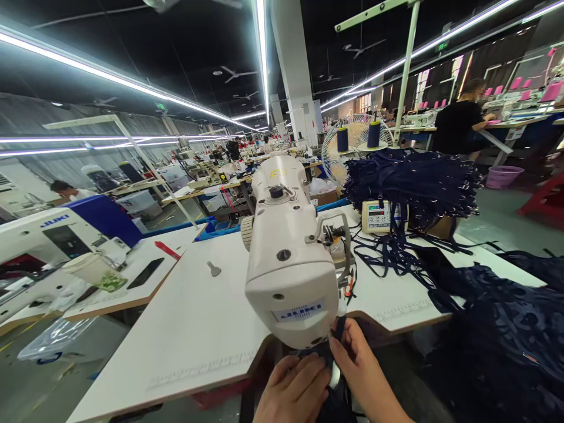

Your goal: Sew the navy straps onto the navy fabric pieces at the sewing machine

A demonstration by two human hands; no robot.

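The white sewing machine (288,258) stands right in front of me, and both hands work at its needle end. My right hand (359,361) pinches a dark navy strap (339,328) between thumb and fingers, just right of the machine head. Below the head, my left hand (295,388) presses dark navy fabric (337,405) with bent fingers held together. The machine head and my hands hide the needle and most of the fabric under it. A shiny metal part (335,375) shows between the two hands.
A thick bundle of navy straps (409,182) lies behind a control panel (376,217), right of the machine. Patterned navy fabric (497,317) is heaped at right. A small grey metal piece (214,269) lies on the white table (198,329). Another person (458,126) works at far right.
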